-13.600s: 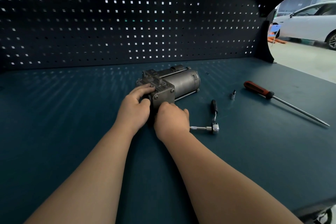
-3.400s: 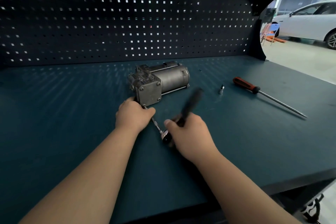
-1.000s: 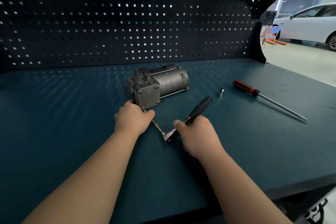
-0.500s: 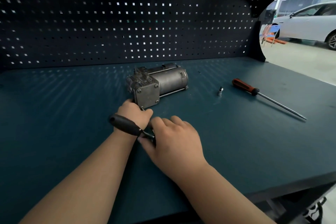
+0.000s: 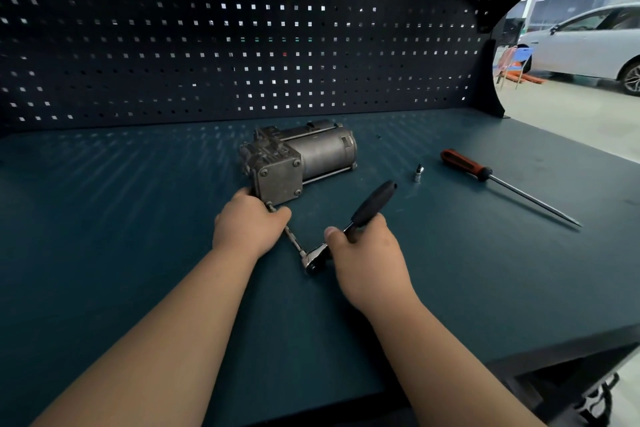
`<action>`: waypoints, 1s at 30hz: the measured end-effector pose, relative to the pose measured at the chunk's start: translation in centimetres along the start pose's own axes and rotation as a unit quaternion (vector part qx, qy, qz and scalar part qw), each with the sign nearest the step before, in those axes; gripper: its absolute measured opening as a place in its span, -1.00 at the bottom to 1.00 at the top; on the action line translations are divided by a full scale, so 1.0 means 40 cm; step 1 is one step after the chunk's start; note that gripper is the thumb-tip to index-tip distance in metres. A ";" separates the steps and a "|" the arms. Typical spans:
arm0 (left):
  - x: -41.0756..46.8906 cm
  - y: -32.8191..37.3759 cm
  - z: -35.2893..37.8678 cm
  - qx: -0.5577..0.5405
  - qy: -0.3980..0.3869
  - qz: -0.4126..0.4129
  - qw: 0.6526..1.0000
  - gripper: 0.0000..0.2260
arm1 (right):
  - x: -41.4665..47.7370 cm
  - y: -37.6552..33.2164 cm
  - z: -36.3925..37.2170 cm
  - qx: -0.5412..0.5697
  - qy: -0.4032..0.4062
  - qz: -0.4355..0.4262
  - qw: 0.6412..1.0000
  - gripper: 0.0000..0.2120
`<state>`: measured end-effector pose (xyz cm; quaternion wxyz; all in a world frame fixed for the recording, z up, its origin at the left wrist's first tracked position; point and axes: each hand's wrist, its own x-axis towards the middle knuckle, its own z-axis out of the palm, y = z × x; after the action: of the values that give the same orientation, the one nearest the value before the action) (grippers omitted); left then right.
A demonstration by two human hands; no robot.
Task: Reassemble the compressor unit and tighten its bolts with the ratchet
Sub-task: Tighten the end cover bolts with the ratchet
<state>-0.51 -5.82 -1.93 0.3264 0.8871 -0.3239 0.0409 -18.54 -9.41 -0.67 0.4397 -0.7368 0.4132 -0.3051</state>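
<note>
Left hand (image 5: 249,229): knuckles up, fingers curled and closed over the far end of the extension bar (image 5: 294,241), right at the compressor's near lower corner; the fingertips are hidden.
Right hand (image 5: 367,263): wrapped round the lower part of the ratchet (image 5: 374,204) handle, thumb stretched along it toward the head.
Ratchet: the black grip sticks out beyond the right hand, slanting up and to the right; the chrome ratchet head (image 5: 313,264) sits just left of the thumb, low over the tabletop (image 5: 138,253).
Extension bar: thin steel, running from the ratchet head up and left, under the left hand, to the lower left corner of the end plate (image 5: 278,178).
Compressor unit (image 5: 318,152): lies on its side near the middle of the tabletop, just beyond the left hand and touching it; dull grey, worn metal, with a round body pointing right and away and the square end plate facing the person.
Bolts (image 5: 296,163): three heads show in the plate's corners; the lower left corner is where the bar meets it.
Socket bit (image 5: 419,174): small, upright, alone to the right of the compressor unit.
Screwdriver (image 5: 464,165): red-and-black handle, long shaft, lying flat farther right.
Pegboard (image 5: 242,45): dark, along the back.
Car (image 5: 588,45): white, beyond the right edge.
</note>
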 end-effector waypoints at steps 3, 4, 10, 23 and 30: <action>-0.001 0.001 -0.002 0.002 -0.006 -0.004 1.000 -0.71 | -0.006 0.003 0.008 -0.055 0.002 -0.035 0.998 -0.74; -0.001 0.003 -0.001 0.002 -0.005 -0.005 1.000 -0.71 | -0.010 0.001 0.009 -0.086 0.010 -0.061 0.994 -0.75; -0.003 0.002 -0.005 0.006 -0.016 0.001 1.000 -0.76 | -0.049 -0.027 0.028 -0.275 0.075 -0.352 0.891 -0.76; 0.000 0.011 -0.012 -0.019 -0.031 -0.020 0.999 -0.72 | -0.070 -0.046 0.063 -0.338 0.075 -0.405 0.846 -0.63; 0.005 0.004 -0.001 -0.037 -0.014 -0.039 0.998 -0.74 | -0.048 -0.029 0.039 -0.200 0.047 -0.328 0.922 -0.66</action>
<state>-0.47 -6.01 -1.77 0.3552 0.8870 -0.2950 0.0036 -17.79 -6.78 -0.48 0.1387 -0.8884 0.2210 -0.3778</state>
